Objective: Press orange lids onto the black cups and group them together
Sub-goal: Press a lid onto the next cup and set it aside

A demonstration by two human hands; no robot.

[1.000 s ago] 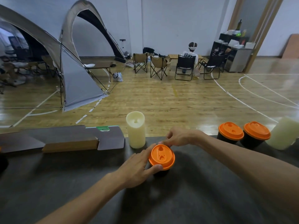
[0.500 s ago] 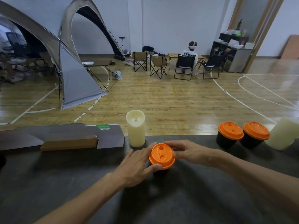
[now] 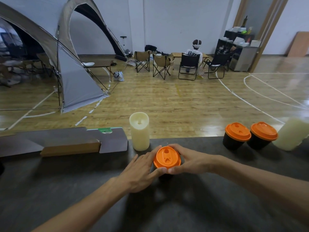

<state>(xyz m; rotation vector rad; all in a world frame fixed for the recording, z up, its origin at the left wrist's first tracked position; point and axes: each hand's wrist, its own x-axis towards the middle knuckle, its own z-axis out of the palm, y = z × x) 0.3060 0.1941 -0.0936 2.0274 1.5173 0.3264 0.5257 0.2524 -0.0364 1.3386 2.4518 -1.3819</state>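
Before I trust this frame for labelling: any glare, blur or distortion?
Head view: sharp on the orange lid both hands cup; wide-angle bending curves the court lines and stretches the right-edge candle; glare on the floor far right; soft shadows on the table.

Orange lid (image 3: 167, 159) looks smooth matt plastic; table (image 3: 66, 181) dark and matt; candle (image 3: 139, 131) waxy cream; floor (image 3: 167, 104) glossy wood.
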